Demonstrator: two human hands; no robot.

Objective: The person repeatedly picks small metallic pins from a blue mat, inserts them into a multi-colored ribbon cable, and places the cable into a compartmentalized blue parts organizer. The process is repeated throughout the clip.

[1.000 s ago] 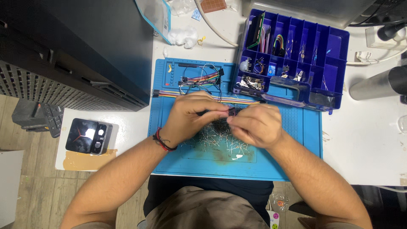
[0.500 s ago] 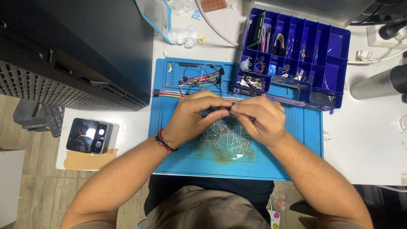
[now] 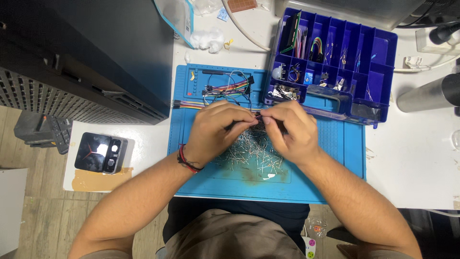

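Head view: left hand point(image 3: 215, 129) and right hand point(image 3: 292, 132) meet over the blue mat point(image 3: 335, 163) at the worktop's near edge, fingers pinching a small dark part point(image 3: 259, 118); its axis cannot be told. Loose metal pins point(image 3: 251, 152) lie beneath; blue compartment box point(image 3: 383, 52) at the far-right corner.

Even overhead light is washing my white worktop point(image 3: 412, 163) bright, nearly blowing out its right edge. Glare is bouncing off the small black device point(image 3: 99, 152) near the left edge. My hands are casting soft shadows and blurring slightly; the far-left corner is sitting dim.
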